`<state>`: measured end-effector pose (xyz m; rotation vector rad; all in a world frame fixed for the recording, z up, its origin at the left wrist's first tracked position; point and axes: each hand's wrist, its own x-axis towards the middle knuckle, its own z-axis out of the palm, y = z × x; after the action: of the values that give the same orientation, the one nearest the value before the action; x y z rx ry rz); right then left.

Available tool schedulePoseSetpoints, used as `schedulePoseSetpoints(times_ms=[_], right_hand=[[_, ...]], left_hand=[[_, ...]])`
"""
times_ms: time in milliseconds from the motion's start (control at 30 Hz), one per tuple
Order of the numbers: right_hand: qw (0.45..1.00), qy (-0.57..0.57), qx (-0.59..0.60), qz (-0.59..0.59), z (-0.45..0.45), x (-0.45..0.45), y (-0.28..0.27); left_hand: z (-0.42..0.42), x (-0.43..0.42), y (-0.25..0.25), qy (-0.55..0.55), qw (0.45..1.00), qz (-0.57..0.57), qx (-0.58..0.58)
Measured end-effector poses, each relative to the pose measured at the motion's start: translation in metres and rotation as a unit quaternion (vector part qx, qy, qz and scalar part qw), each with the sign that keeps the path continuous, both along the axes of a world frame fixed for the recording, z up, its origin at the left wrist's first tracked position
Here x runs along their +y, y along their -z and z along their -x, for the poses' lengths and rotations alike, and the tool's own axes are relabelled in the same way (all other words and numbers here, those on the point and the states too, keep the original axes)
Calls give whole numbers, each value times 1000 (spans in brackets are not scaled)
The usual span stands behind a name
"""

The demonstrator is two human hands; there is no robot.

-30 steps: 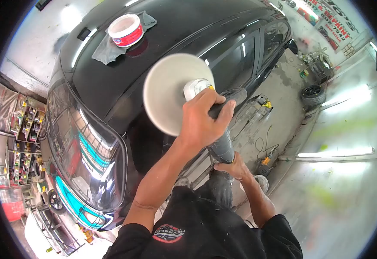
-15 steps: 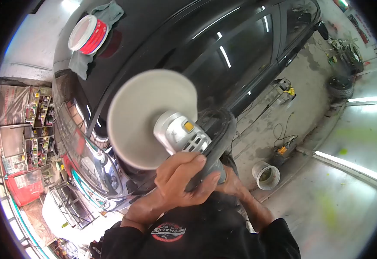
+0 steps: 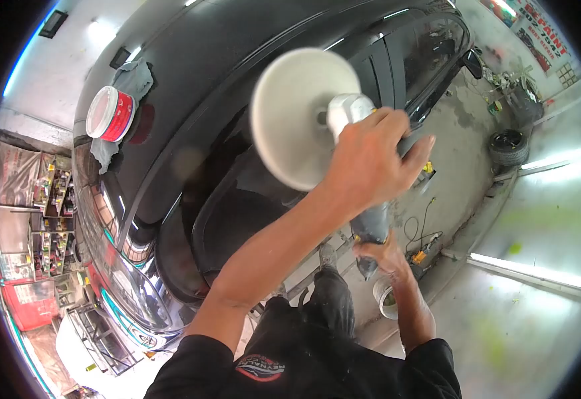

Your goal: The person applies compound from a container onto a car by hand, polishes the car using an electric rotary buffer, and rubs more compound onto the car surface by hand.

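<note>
Left hand: the bare left hand [image 3: 377, 156] is wrapped over the front grip of the hand-held polisher with silver head and dark body [image 3: 370, 225], fingers curled round it, thumb apart from them.
Right hand: the bare right hand [image 3: 382, 254] is closed round the rear of the polisher's body, lower down and nearer the person.
Pad: a broad, round, off-white polishing pad [image 3: 290, 120] sits on the polisher's head, its rim free of both hands; whether its face touches the paint cannot be told.
Car: the glossy black car [image 3: 197, 100] spreads behind the pad and to its left, its outer side bordering the floor.
Tub: a white round tub with a red label [image 3: 114, 114] rests on a crumpled grey cloth [image 3: 134, 78] on the car, near the panel's outer edge and well apart from the pad.
Open room: a strip of grey concrete floor [image 3: 463, 156] runs between car and pale wall [image 3: 537, 213], a black tyre [image 3: 509, 147] beside the wall.
Near the elbow: a white bucket [image 3: 385, 299] stands beside the right forearm, partly hidden by it.
</note>
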<state>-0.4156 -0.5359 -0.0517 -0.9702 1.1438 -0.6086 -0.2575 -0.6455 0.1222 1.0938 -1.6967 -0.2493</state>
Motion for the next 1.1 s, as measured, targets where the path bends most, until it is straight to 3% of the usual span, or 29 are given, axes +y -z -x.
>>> schedulePoseSetpoints(times_ms=[100,233,367,467,567,767,900,1100], right_hand=[[996,46,-64,-34,4,-24,-16],[1000,9,-2,7,-6,-11,-15],[998,-39,38,-27,-37,51,-40],[989,-146,24,-1,-67,97,-29],[983,-176,28,40,-107,136,-51],[954,-289,37,64,-151,193,-26],[949,-305,50,64,-164,196,-38],[974,-223,24,39,-138,173,-28]], left_hand=[[17,-26,-3,0,999,-26,18],[-9,-1,-6,-15,999,-27,21],[-53,76,-1,-36,999,-9,28],[-103,146,1,-50,998,27,-10],[-150,218,-5,-70,997,6,-25],[-214,326,-15,-141,987,-54,-47],[-224,333,-15,-134,989,-42,-41],[-181,258,-6,-78,997,21,-10]])
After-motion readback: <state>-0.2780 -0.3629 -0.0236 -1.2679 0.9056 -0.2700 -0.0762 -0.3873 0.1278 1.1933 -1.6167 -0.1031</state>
